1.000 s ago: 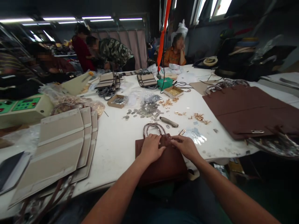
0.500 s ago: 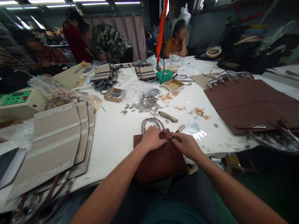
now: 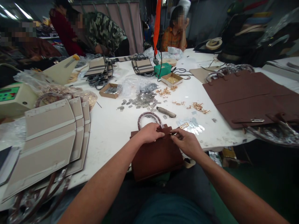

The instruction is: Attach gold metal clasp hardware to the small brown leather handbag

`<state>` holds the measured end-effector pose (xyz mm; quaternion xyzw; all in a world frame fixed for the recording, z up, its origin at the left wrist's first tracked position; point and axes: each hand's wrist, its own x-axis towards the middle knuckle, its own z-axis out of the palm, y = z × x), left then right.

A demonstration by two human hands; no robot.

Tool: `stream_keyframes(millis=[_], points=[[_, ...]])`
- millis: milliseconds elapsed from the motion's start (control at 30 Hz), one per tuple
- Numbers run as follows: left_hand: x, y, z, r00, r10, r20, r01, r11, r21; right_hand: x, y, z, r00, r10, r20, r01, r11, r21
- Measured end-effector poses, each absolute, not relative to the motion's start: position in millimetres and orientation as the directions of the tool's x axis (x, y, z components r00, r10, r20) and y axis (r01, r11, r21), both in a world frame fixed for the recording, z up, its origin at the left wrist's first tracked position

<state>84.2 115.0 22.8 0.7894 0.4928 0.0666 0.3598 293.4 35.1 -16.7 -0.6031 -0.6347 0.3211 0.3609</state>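
A brown leather handbag (image 3: 156,157) lies at the near edge of the white table (image 3: 112,130), its wrapped handle (image 3: 149,115) arching away from me. My left hand (image 3: 149,132) presses down on the bag's top edge. My right hand (image 3: 187,143) pinches a small metal fitting at the bag's strap, fingers closed on it. A strap end with a gold clasp (image 3: 183,126) pokes out just beyond my right hand. A dark hand tool (image 3: 165,112) lies on the table a little past the bag.
Beige bag panels (image 3: 50,137) are stacked at the left by a green-panel machine (image 3: 14,98). Brown bag panels (image 3: 247,99) cover the right. Loose silver (image 3: 142,102) and gold hardware (image 3: 198,107), small boxes (image 3: 172,80) and striped bags (image 3: 142,66) sit mid-table. Several people work at the far side.
Both hands and the bag's top edge have stayed together at the strap; my view has tilted downward, so everything sits slightly higher in the picture.
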Motion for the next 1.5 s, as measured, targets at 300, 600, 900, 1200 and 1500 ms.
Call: stream_keyframes(millis=[300, 600, 900, 1200, 1500], points=[[84, 113, 26, 0.501, 0.822, -0.27, 0.684, -0.185, 0.706, 284, 30, -16, 0.017, 0.984, 0.179, 0.584, 0.136, -0.8], [83, 110, 23, 0.5, 0.801, -0.328, 0.607, -0.054, 0.793, 288, 30, -23, 0.028, 0.995, 0.099, 0.446, 0.076, -0.892], [73, 125, -7, 0.591, 0.658, -0.466, 0.415, 0.247, 0.876, 299, 42, -35, -0.015, 0.998, -0.059, 0.283, -0.053, -0.958], [71, 138, -14, 0.689, 0.541, -0.482, 0.296, 0.398, 0.869, 303, 52, -35, -0.053, 0.998, -0.013, 0.404, 0.009, -0.915], [73, 140, -18, 0.712, 0.51, -0.483, 0.268, 0.439, 0.858, 302, 54, -35, -0.107, 0.983, 0.149, 0.592, 0.184, -0.785]])
